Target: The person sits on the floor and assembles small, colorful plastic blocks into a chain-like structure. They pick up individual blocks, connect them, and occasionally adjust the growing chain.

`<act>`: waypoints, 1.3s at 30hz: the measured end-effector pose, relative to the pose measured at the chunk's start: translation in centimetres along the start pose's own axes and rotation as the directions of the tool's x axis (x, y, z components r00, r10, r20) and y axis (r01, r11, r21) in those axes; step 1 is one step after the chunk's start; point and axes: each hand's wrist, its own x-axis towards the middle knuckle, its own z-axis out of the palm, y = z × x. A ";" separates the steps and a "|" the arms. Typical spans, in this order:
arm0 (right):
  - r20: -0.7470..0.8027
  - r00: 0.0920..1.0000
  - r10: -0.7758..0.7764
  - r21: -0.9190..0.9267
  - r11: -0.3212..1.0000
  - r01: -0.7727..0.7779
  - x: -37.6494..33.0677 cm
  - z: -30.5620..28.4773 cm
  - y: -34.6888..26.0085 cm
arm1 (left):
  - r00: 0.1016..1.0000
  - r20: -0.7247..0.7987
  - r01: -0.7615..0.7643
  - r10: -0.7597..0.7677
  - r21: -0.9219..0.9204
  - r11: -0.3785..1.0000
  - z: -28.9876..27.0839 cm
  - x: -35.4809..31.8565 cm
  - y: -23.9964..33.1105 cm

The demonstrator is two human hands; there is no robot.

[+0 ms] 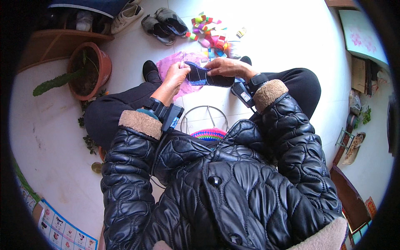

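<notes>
Both my hands hold a dark knitted slipper with blue stripes (pixel 204 77) above my knees. My left hand (pixel 176 75) pinches its left end, fingers closed on the edge. My right hand (pixel 227 66) grips its top and right side. A thin thread or needle seems to run up from my left hand, too fine to tell. Both wrists wear black devices on straps. A pink plastic bag (pixel 177 61) lies on the floor under the slipper.
A pile of colourful knitted pieces (pixel 210 33) lies on the white tile floor ahead. Shoes (pixel 162 23) sit beyond it. A terracotta plant pot (pixel 89 68) stands at my left. A round metal frame (pixel 206 118) and a striped knit piece (pixel 208 134) are between my legs.
</notes>
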 end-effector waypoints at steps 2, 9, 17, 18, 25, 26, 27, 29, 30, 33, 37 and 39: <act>0.002 0.999 0.053 -0.147 0.988 -0.052 0.4 0.0 -0.1 | 0.999 0.042 -0.006 0.006 0.013 1.000 -0.5 0.6 0.0; -0.144 0.989 0.042 -0.469 0.877 -0.105 2.2 0.3 2.2 | 0.998 -0.049 -0.041 0.033 -0.172 0.984 0.4 -1.1 1.8; -0.231 0.954 -0.189 -0.450 0.891 0.067 4.9 2.2 3.2 | 0.993 0.097 -0.064 0.073 -0.096 0.993 1.3 -2.3 4.3; -0.236 0.953 -0.188 -0.500 0.865 0.046 4.8 2.3 3.4 | 0.991 0.084 -0.093 0.101 -0.094 0.991 1.1 -2.2 4.5; -0.396 0.884 -0.247 -0.477 0.878 0.032 4.3 0.9 1.9 | 0.986 -0.055 -0.164 0.160 -0.068 0.984 -1.1 -1.7 5.7; -0.419 0.869 -0.264 -0.454 0.889 0.051 4.0 0.4 1.4 | 0.983 -0.079 -0.168 0.164 -0.048 0.985 -1.5 -1.6 6.3; -0.466 0.833 -0.299 -0.467 0.882 0.056 3.5 -0.4 0.9 | 0.977 -0.092 -0.196 0.192 -0.029 0.980 -1.9 -1.8 7.1; -0.554 0.786 -0.273 -0.248 0.956 0.157 2.8 -1.7 -0.1 | 0.979 -0.101 -0.177 0.176 -0.004 0.984 -3.5 -2.0 8.5; -0.592 0.785 -0.183 -0.146 0.982 0.120 2.7 -2.2 -1.0 | 0.975 -0.076 -0.208 0.209 0.019 0.978 -4.6 -2.4 9.3; -0.636 0.762 -0.119 0.303 0.870 0.389 0.9 -2.9 -3.3 | 0.966 -0.080 -0.234 0.245 0.129 0.964 -8.4 -3.9 11.9; -0.597 0.781 -0.185 0.197 0.910 0.366 1.3 -2.4 -6.5 | 0.968 -0.073 -0.222 0.242 0.207 0.953 -12.6 -6.7 14.1; -0.556 0.787 -0.267 0.176 0.888 0.425 2.3 -2.2 -6.2 | 0.968 -0.035 -0.237 0.250 0.215 0.947 -12.7 -6.4 15.4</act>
